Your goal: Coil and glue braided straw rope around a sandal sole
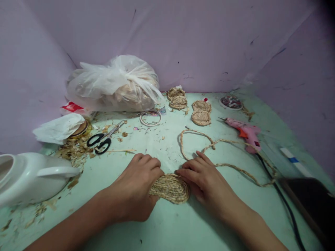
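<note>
A flat oval coil of braided straw [171,188] lies on the pale green table between my hands. My left hand [138,184] is curled shut, gripping the coil's left edge. My right hand [201,176] presses its fingers together against the coil's right and upper edge. From there a loose braided straw rope [230,167] runs off in loops across the table to the right.
Black-handled scissors [101,141] and straw scraps lie at the left. A white pot [28,177] stands at the near left, a tied plastic bag [115,83] at the back. Finished straw coils [201,113], a ring [150,117], a pink glue gun [244,132] with its black cord, and a dark device [311,204] lie around.
</note>
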`<state>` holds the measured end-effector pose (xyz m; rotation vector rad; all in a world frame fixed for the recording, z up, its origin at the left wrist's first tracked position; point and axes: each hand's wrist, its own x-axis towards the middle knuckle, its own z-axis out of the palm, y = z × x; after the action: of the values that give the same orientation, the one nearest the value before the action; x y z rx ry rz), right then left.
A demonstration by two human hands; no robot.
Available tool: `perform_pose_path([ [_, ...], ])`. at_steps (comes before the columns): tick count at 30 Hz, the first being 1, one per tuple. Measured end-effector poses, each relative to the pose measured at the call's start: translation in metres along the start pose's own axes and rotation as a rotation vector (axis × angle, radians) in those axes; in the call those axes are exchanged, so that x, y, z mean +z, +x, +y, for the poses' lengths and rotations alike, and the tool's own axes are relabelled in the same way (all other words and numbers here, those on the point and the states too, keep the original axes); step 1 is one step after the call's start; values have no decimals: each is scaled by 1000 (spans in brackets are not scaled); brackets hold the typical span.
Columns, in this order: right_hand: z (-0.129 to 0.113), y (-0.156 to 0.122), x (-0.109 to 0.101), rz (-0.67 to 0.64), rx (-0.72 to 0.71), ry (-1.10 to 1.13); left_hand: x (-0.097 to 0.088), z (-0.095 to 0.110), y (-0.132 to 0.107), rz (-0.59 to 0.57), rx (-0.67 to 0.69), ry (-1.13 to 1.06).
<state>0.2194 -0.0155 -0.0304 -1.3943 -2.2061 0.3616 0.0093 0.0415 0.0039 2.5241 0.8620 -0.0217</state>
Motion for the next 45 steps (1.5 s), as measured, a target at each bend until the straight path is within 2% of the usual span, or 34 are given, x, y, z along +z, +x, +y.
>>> perform_pose_path([
  [5, 2, 7, 5, 112, 97, -66, 0, 2, 0, 6, -16, -16],
  [10, -17, -5, 3, 204, 110, 7, 1, 1, 0, -1, -36, -28],
  [13, -32, -6, 4, 124, 107, 118, 3, -1, 1, 0, -22, -18],
  [16, -41, 2, 9, 35, 127, 126, 4, -2, 1, 7, -18, -12],
  [22, -40, 8, 12, -28, 60, 164, 4, -2, 1, 23, 11, -2],
  [24, -40, 4, 14, -4, 26, 158, 3, -1, 1, 14, 15, -2],
  [31, -44, -2, 27, 212, -20, 166, 7, 0, 2, 54, 38, -38],
  [38, -45, -2, 28, 286, -39, 186, 15, -3, 1, 127, 83, -99],
  [45, -46, -2, 29, 284, -24, 209, 13, -3, 2, 124, 113, -96],
])
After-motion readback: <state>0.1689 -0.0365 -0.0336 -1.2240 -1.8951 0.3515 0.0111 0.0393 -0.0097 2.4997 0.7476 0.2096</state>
